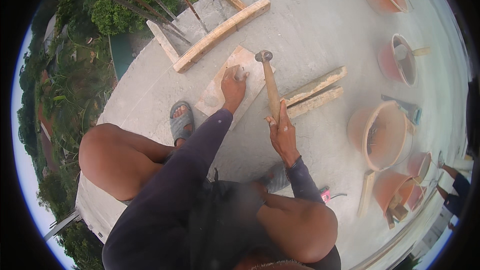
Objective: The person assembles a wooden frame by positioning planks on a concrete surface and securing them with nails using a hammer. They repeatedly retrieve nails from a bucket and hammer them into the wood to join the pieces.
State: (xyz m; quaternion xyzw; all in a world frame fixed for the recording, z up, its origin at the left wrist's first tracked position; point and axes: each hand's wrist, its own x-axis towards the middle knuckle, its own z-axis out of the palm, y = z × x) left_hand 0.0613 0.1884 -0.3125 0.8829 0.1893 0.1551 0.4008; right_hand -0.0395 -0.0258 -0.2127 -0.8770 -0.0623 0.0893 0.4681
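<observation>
The right hand (283, 132) has its fingers wrapped around a wooden-handled steel hammer (270, 82), raised over a flat pale wooden board (220, 95) that the left hand (233, 84) pinches; two rough wooden battens (315, 92) and orange plastic buckets (385, 132) lie beside it.

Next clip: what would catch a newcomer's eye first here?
The raised hammer at centre, gripped by the right hand, its head above a flat board on which the left hand presses. To the right, orange buckets stand on the concrete slab, whose left edge drops to greenery.
</observation>
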